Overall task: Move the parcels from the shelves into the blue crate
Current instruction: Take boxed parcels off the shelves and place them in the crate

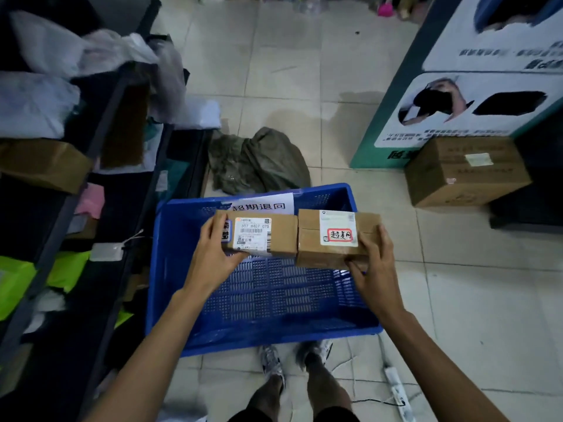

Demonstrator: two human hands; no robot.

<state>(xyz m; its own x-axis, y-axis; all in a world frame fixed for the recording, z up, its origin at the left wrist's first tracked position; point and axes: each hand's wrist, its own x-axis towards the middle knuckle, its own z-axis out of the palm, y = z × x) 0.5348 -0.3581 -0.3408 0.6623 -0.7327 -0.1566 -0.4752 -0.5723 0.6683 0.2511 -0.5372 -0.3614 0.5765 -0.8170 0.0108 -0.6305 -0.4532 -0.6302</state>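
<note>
You have a parcel in each hand over the far half of the blue crate (274, 338), whose perforated floor shows bare beneath them. Your left hand (213, 254) grips the left end of the brown box with the printed shipping label (285, 239), thumb under its near edge and fingers curled over the top. Your right hand (376, 263) clasps the right end of the brown box with the handwritten red-bordered sticker (310, 239) the same way. The two boxes touch end to end.

Whether either box rests on the crate floor, you cannot tell from here. The right box seems to sit close to the right wall, so bring it inward before you lower. Set both down flat, labels up, against the far wall below the paper sign (259, 204), so room stays for what waits on the shelves (100, 138). Let go only once each box sits flat
</note>
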